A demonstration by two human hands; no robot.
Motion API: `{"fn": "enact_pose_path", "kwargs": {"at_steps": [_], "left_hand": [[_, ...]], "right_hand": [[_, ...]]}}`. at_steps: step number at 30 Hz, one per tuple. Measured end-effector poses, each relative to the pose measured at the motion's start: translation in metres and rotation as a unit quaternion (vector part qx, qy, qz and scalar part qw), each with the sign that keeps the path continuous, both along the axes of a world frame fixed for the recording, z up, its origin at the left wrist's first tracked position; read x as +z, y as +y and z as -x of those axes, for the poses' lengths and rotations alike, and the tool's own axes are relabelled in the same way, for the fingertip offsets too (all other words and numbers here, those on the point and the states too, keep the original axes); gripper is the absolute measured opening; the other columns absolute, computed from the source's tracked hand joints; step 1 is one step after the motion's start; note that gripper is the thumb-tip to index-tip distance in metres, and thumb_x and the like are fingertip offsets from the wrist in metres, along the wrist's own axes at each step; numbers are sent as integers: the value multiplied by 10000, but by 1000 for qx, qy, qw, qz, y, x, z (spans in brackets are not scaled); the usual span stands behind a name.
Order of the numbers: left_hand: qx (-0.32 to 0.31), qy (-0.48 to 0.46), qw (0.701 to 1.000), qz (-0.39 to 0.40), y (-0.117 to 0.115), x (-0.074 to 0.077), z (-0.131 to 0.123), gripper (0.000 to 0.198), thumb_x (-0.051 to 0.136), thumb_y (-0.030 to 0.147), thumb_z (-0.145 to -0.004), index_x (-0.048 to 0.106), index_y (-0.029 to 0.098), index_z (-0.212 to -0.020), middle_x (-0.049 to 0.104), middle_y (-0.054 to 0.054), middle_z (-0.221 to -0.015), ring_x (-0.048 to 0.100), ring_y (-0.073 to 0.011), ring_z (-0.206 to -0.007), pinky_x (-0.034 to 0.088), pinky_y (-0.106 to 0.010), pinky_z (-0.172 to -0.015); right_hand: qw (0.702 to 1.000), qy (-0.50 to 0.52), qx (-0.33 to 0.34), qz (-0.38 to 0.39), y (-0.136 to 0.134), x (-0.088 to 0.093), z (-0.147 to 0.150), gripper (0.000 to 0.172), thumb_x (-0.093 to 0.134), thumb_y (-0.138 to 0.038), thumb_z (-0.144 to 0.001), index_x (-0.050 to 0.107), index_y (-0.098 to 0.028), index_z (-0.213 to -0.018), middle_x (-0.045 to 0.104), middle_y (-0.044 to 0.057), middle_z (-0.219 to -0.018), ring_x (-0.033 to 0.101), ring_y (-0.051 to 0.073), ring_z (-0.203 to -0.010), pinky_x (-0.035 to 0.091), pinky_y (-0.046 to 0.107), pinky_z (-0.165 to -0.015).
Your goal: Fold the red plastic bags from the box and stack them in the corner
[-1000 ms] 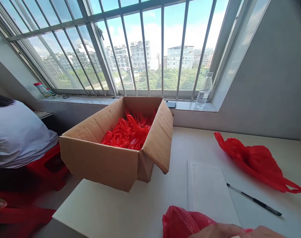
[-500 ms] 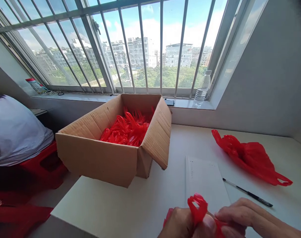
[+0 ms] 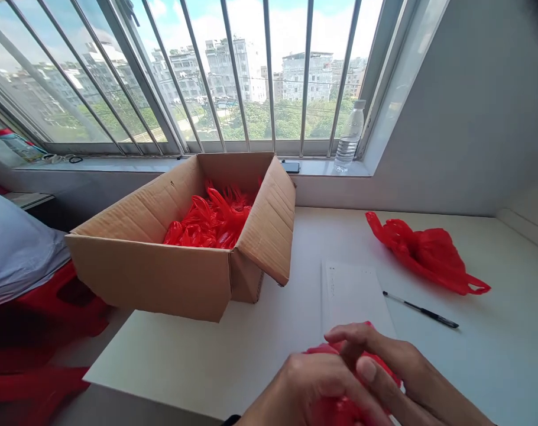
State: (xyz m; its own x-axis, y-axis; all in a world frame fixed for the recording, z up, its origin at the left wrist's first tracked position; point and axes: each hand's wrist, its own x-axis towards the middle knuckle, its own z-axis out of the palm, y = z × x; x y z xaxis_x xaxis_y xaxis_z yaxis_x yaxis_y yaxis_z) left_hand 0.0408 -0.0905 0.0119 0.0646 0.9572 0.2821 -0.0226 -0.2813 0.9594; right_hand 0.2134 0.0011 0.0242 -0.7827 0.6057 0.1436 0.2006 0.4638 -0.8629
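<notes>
A crumpled red plastic bag (image 3: 340,409) is bunched between my two hands at the bottom of the head view. My left hand (image 3: 308,384) is closed round it from the left, its fingers partly out of sight. From the right, my right hand (image 3: 402,370) reaches over the bag with bent fingers and thumb gripping it. Much of the bag is covered by the hands. Just beyond them lies a white sheet of paper (image 3: 353,290), with a black pen (image 3: 422,309) at its right.
An open cardboard box (image 3: 149,275) holding several red plastic bags (image 3: 207,222) stands at the left of the white table (image 3: 175,361). Another red bag (image 3: 428,254) lies at right. A water bottle (image 3: 347,142) and phone (image 3: 290,167) rest on the sill. A person's pale clothing (image 3: 20,248) shows at left.
The bag's handle loop that stuck up between my hands has gone from sight. My right hand has moved left over the bag, against my left hand. The view has shifted slightly.
</notes>
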Motion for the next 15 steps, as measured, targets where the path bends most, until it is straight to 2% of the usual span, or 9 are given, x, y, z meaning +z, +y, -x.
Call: {"fn": "enact_pose_path", "kwargs": {"at_steps": [3, 6, 9, 12, 15], "left_hand": [[15, 78, 995, -67, 1, -11, 4, 195, 737, 322, -880, 786, 200, -1025, 764, -81, -832, 717, -177, -738, 544, -229, -666], [114, 146, 977, -111, 3, -19, 8, 317, 702, 80, -850, 721, 232, -1127, 734, -56, -968, 700, -135, -810, 539, -185, -693], [199, 179, 955, -127, 3, -27, 7, 398, 681, 35, -870, 678, 254, -1202, 676, -51, -1094, 697, -133, -937, 562, -194, -785], [244, 206, 937, -139, 2, -32, 7, 355, 709, 64, -871, 692, 252, -1172, 629, -28, -1062, 679, -120, -938, 555, -175, -765], [241, 250, 926, -146, 3, -33, 10, 358, 677, 93, -908, 693, 262, -1223, 635, -39, -1133, 656, -137, -1023, 550, -207, -843]], "right_hand": [[993, -25, 38, 112, 2, -6, 4, 373, 342, -465, -1063, 665, -302, -1155, 736, 19, -980, 703, 172, -866, 577, 248, -776], [985, -32, 52, 160, 4, -11, 8, 375, 357, -460, -1062, 634, -294, -1252, 716, 40, -1047, 669, 189, -912, 550, 286, -831], [986, -40, 42, 159, 9, -15, 10, 373, 415, -437, -1050, 589, -286, -1343, 689, 64, -1142, 628, 226, -1035, 511, 360, -948], [981, -38, 57, 181, 14, -16, 11, 325, 437, -404, -1046, 629, -270, -1271, 691, 40, -1024, 616, 208, -949, 515, 348, -873], [979, -17, 50, 198, 16, -13, 12, 258, 440, -371, -1048, 659, -258, -1122, 682, 16, -971, 607, 177, -890, 500, 308, -805]]}}
